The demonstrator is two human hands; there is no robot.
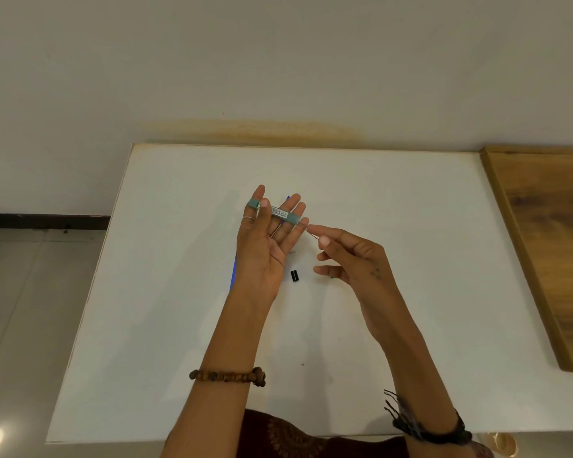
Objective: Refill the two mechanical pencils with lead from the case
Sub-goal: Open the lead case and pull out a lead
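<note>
My left hand (265,246) is raised over the white table (179,325), palm up, holding the slim teal lead case (277,213) across its fingers, thumb pressing on it. My right hand (348,256) pinches a thin lead (312,233) at the case's right end. A blue mechanical pencil (234,272) lies on the table, mostly hidden beneath my left hand, its tip (288,197) showing past the fingers. A small black cap (294,276) lies on the table between my hands. A second pencil is not clearly visible.
A wooden board (543,242) lies along the table's right side. The wall stands just behind the table's far edge. Tiled floor (30,309) lies to the left. A tiny teal piece (331,277) peeks from under my right fingers.
</note>
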